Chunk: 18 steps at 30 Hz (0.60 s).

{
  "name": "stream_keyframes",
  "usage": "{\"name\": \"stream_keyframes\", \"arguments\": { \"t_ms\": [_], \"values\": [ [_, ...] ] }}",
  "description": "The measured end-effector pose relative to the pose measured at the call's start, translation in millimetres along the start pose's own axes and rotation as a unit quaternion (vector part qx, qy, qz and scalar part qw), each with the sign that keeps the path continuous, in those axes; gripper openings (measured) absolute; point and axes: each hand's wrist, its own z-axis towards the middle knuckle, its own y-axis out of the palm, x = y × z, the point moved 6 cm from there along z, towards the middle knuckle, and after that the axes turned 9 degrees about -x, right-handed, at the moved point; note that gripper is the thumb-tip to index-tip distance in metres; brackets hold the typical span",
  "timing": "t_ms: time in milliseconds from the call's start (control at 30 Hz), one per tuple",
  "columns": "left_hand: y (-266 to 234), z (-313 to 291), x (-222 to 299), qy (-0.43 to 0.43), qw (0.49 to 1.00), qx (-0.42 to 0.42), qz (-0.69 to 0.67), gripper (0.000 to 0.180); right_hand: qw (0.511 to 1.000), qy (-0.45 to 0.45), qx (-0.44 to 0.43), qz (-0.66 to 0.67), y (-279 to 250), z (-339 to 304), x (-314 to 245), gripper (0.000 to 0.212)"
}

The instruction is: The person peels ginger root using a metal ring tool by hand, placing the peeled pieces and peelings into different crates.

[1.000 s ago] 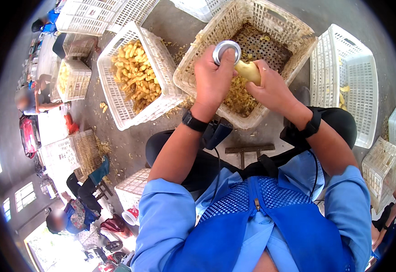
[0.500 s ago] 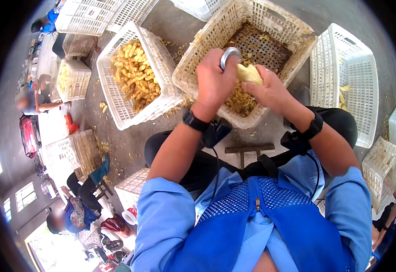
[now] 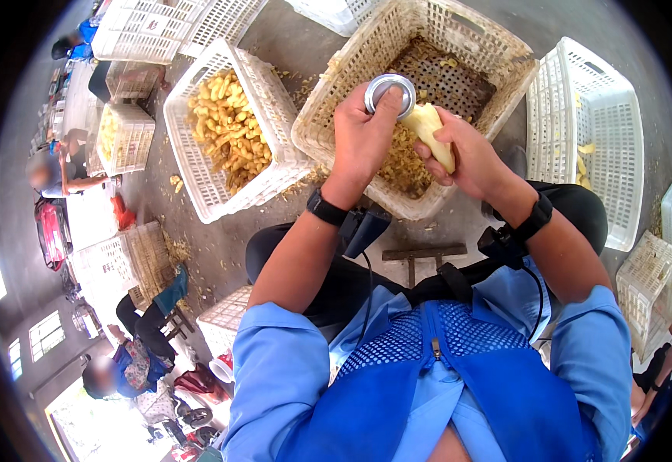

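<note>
Above the near side of a stained off-white crate (image 3: 317, 115), my left hand (image 3: 361, 131) is closed on a silver ring-shaped metal tool (image 3: 370, 96), thumb lying across it. Close to its right, my right hand (image 3: 471, 152) wraps its fingers round a pale yellow, tapered piece of produce (image 3: 433, 137), whose exact kind I cannot make out. The piece is tilted, its upper end beside the metal ring; whether they touch is unclear. Yellow-brown scraps (image 3: 404, 165) lie in the crate below both hands.
A white crate (image 3: 197, 181) on the left holds many knobbly yellow-brown pieces (image 3: 232, 127). The white crate (image 3: 625, 146) at right has a few yellow pieces inside. A low wooden stool (image 3: 421, 252) stands between my legs. Other people sit among crates at far left.
My left hand has turned, so the metal ring now faces up, more open to view. The pale yellow piece has swung from nearly level to steeply tilted in my right hand.
</note>
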Motion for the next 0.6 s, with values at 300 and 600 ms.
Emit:
{"name": "stream_keyframes", "arguments": {
  "t_ms": [300,600],
  "values": [
    [7,-7,16,0.096,0.982,0.012,0.161,0.015,1.000,-0.007,0.000,0.030,-10,1,7,0.032],
    [6,-7,23,0.156,0.975,0.012,0.157,0.016,0.996,0.003,0.053,0.075,-5,-2,3,0.027]
  ]
}}
